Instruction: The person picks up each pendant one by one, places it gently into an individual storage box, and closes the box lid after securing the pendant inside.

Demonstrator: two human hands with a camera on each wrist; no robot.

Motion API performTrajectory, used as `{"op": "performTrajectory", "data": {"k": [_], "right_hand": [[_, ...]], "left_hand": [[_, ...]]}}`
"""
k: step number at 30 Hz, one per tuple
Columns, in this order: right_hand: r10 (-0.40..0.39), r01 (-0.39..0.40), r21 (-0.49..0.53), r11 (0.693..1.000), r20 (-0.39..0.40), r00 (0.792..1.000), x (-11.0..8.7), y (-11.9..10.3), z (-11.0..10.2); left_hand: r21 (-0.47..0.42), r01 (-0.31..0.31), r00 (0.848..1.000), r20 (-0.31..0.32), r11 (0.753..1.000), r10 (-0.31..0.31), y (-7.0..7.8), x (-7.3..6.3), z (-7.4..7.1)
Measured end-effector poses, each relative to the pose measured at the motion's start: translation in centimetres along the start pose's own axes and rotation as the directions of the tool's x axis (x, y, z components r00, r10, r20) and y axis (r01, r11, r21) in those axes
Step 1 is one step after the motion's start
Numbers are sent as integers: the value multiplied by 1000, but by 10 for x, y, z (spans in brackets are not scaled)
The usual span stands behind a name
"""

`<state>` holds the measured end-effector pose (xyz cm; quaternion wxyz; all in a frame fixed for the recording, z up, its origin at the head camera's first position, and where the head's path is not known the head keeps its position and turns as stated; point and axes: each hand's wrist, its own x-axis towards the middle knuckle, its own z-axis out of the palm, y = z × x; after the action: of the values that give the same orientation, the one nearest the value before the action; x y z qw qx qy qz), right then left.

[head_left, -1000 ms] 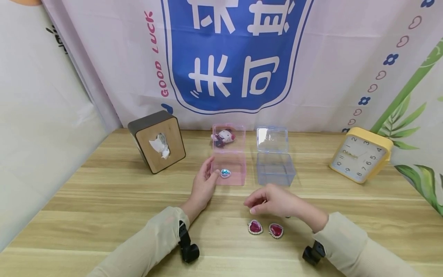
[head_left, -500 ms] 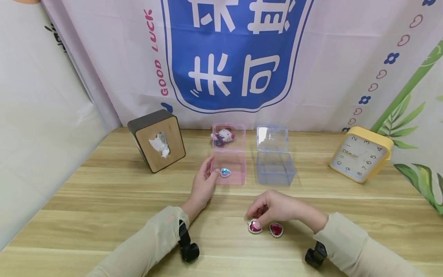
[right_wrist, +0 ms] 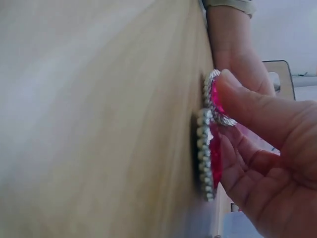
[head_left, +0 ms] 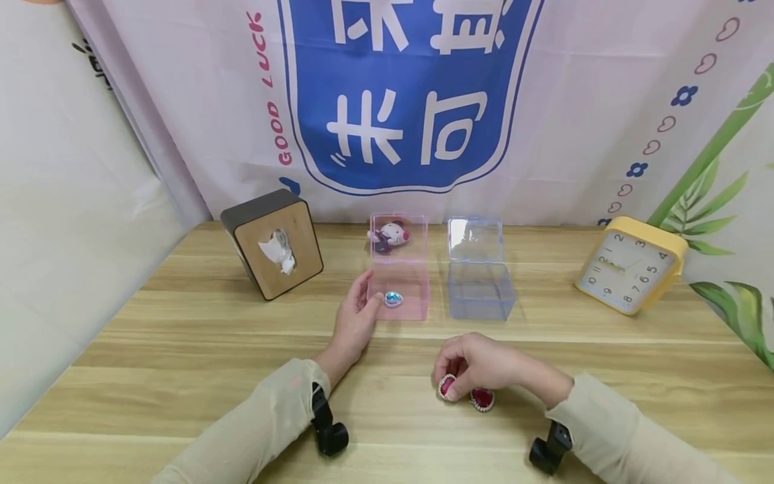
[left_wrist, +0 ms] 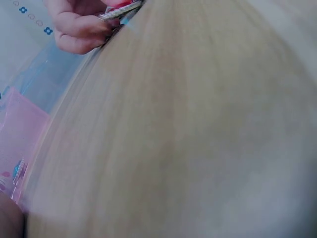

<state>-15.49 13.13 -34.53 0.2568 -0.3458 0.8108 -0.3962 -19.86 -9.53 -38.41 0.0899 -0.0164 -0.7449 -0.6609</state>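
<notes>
In the head view my right hand (head_left: 480, 366) pinches a red heart-shaped gem (head_left: 447, 385) with a beaded silver rim, tilting it up close over the wooden table. A second red heart gem (right_wrist: 214, 153) lies flat right beside it, under the fingers in the right wrist view. My left hand (head_left: 357, 312) rests against the left side of a pink clear box (head_left: 414, 309), fingers extended along it and thumb at its front left. The pink box's lid is raised. Inside lies a blue teardrop gem (head_left: 393, 298) with a pale beaded rim.
A bluish clear box (head_left: 482, 292) with a raised lid stands right of the pink one. Behind the pink lid is a small plush-like figure (head_left: 390, 236). A tissue box (head_left: 278, 249) stands at back left, a yellow clock (head_left: 631, 265) at back right. A printed curtain hangs behind.
My right hand has come down from above the table onto the left heart gem, taken hold of it and tilted it up. The left hand has stayed at the pink box.
</notes>
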Motion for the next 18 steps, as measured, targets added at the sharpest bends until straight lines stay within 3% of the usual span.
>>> {"op": "performTrajectory", "data": {"k": [8, 18], "right_hand": [[48, -42, 72, 997, -87, 995, 1, 4, 3], [67, -51, 137, 989, -112, 991, -1, 3, -1]], "left_hand": [[-9, -1, 1000, 0, 1000, 1, 0, 1, 0], [-12, 0, 1000, 1, 1000, 0, -1, 0, -1]]}}
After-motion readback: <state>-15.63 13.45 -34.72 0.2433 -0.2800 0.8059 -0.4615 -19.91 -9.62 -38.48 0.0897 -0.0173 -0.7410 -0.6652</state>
